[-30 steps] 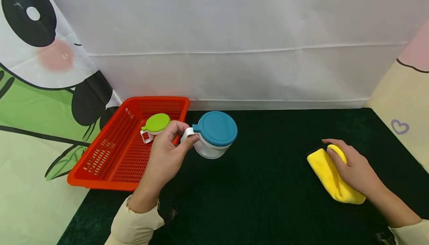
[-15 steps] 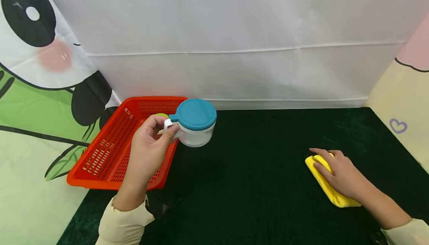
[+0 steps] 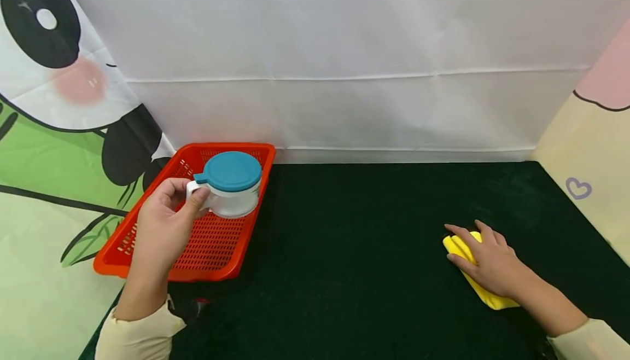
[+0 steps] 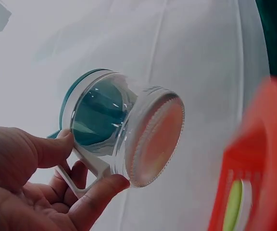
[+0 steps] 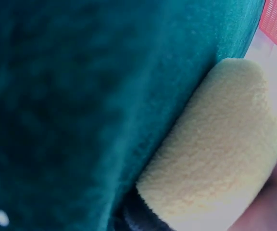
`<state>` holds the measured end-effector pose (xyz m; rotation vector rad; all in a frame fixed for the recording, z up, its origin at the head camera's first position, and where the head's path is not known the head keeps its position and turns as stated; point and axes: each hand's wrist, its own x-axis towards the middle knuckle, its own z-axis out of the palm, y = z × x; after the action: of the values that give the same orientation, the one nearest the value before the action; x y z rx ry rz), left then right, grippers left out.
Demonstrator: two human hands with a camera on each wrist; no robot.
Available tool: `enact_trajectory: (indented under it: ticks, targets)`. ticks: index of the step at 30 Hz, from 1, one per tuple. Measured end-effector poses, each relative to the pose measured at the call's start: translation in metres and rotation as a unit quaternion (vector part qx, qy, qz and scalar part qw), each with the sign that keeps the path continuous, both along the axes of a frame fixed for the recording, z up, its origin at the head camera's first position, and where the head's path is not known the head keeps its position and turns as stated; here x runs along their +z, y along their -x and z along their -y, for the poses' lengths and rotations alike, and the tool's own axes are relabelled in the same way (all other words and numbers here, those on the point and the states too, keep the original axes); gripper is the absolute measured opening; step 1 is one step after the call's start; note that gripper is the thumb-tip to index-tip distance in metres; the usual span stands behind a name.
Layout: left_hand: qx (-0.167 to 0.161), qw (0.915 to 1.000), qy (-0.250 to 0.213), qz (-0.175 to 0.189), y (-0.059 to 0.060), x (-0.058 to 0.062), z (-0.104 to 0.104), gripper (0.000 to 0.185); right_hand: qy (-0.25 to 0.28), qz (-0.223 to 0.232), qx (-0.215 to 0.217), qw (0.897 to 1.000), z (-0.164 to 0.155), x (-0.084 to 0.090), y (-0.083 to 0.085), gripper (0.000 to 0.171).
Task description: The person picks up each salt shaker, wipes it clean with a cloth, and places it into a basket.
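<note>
My left hand (image 3: 164, 223) pinches the white handle of a clear seasoning jar (image 3: 230, 198) with a blue lid. In the head view the jar appears over the red plastic basket (image 3: 236, 259); the left wrist view shows its transparent base (image 4: 157, 142) tilted and the thumb and fingers on the handle. A green lid (image 4: 233, 207) shows in the basket there, but the held jar hides it in the head view. At the right, my right hand (image 3: 497, 267) rests with spread, fairly straight fingers on a folded yellow cloth (image 3: 484, 291), which fills much of the right wrist view.
A dark green cloth (image 3: 344, 256) covers the table. Behind it stands a white fabric backdrop (image 3: 344, 114), with a printed panda panel (image 3: 64, 146) at the left and a cream and pink panel (image 3: 605, 168) at the right.
My left hand has carried the blue-lidded jar leftward, from beside the basket to over it. My right hand has slid slightly left with the yellow cloth, its fingers loosening from a grip and spreading.
</note>
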<state>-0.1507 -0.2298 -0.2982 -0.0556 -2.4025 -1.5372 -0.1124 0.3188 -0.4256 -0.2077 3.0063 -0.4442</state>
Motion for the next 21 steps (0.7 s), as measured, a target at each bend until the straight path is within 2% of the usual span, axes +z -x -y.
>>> enact_trajectory:
  ticks: [7,12,16,21]
  targets:
    - [0.058,0.9948,0.045,0.070,0.004,-0.015,0.024,0.045,0.015,0.012,0.000,1.000,-0.001,-0.001,0.000,0.071]
    - [0.078,0.9864,0.102,0.103,0.006,-0.029,0.038,0.052,0.027,0.018,0.003,0.999,-0.003,-0.001,-0.001,0.071]
    - [0.066,0.9764,0.168,0.118,0.009,-0.043,0.048,0.054,0.032,0.019,0.007,0.999,-0.004,-0.002,-0.001,0.070]
    - [0.024,0.9624,0.226,0.148,0.015,-0.055,0.053,0.057,0.033,0.017,0.011,0.999,-0.004,-0.002,-0.001,0.069]
